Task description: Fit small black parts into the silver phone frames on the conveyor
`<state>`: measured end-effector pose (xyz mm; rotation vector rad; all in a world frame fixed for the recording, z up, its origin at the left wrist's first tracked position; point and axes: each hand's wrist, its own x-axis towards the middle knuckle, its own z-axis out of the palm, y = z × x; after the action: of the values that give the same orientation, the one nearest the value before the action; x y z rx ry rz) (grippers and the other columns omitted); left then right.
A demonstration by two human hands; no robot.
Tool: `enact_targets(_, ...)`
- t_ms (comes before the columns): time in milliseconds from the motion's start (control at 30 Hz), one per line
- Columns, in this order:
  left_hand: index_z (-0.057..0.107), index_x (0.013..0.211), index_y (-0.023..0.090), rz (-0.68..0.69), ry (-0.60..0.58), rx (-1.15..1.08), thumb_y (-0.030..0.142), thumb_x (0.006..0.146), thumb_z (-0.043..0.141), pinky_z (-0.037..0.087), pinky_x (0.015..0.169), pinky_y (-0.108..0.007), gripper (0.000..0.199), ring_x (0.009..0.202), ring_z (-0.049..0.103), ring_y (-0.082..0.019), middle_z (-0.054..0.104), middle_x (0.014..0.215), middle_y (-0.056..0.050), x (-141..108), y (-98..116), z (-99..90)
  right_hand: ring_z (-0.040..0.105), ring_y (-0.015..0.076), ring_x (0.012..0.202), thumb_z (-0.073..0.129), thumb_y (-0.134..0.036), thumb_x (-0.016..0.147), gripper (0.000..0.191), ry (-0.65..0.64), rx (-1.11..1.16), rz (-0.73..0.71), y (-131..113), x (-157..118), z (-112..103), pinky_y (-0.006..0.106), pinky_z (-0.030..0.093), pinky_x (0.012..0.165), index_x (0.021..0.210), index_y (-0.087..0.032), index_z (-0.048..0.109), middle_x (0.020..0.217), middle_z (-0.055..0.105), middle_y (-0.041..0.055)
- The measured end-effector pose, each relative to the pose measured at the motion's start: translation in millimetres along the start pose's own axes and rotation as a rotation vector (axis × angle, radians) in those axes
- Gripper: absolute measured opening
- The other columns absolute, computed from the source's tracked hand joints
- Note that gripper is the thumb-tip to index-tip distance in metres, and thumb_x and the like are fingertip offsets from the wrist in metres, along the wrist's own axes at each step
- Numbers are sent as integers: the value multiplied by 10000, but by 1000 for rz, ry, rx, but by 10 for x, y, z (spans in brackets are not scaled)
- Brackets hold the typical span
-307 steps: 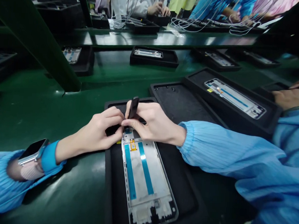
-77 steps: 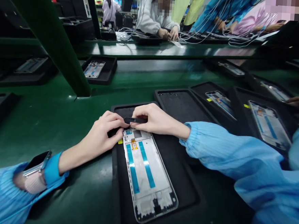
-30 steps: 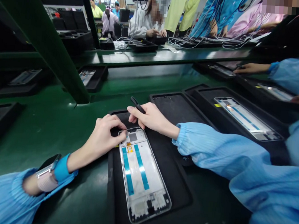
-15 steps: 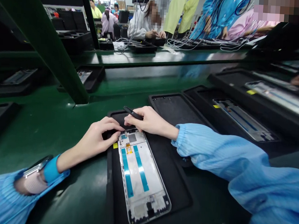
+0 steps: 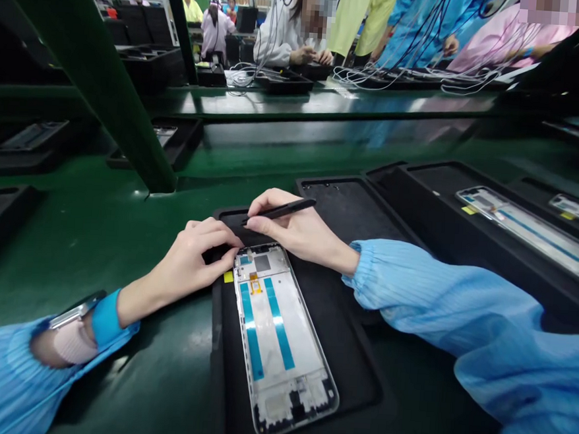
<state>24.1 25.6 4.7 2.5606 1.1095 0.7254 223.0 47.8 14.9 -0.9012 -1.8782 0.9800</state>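
Note:
A silver phone frame with two blue adhesive strips and a small orange flex cable lies in a black foam tray. At its top left corner, my left hand pinches the edge between thumb and fingers. My right hand is closed round slim black tweezers, held slanted above the frame's top end, with the tips pointing left and apart from the frame. A yellow tab sticks out at the frame's left side.
Another black tray stands just behind my right hand. Further right, a tray holds another phone frame. A green post rises from the green bench at left. Co-workers sit across, behind loose cables.
My right hand has lifted slightly away from the frame's top, and the tweezers have swung so their rear end points right. My left hand keeps its place. Trays at right have shifted along.

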Motion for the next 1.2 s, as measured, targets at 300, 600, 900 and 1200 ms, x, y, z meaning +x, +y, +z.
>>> enact_targets(300, 610, 760, 174, -23, 37, -4, 186, 779, 508, 408, 701, -309, 104, 764, 587, -165, 656, 794, -23, 22, 29, 13, 630, 123, 610, 622, -329, 769, 213, -52, 3, 25, -13, -24, 42, 209, 475, 553, 790, -162, 493, 677, 584, -16)
enact_targets(600, 592, 744, 175, -13, 37, -24, 157, 768, 507, 406, 708, -314, 90, 772, 579, -165, 644, 776, -19, 34, 19, 35, 589, 111, 572, 590, -248, 785, 130, -68, -85, -17, -13, -37, 65, 210, 430, 534, 765, -164, 492, 633, 562, -25)
enact_targets(900, 580, 720, 168, -21, 13, -45, 142, 761, 531, 395, 693, -299, 69, 771, 557, -160, 616, 758, -6, 39, 6, 48, 564, 125, 688, 542, -173, 806, 68, -118, -268, -338, 3, -47, 106, 236, 433, 657, 746, -144, 529, 745, 574, 19)
enact_targets(1200, 601, 760, 169, -19, 18, -24, 151, 770, 517, 404, 734, -322, 86, 811, 573, -171, 640, 810, -17, 32, -3, 48, 593, 119, 572, 541, -226, 810, 110, 34, -109, -41, 0, -81, 85, 221, 446, 534, 741, -163, 483, 650, 551, -12)
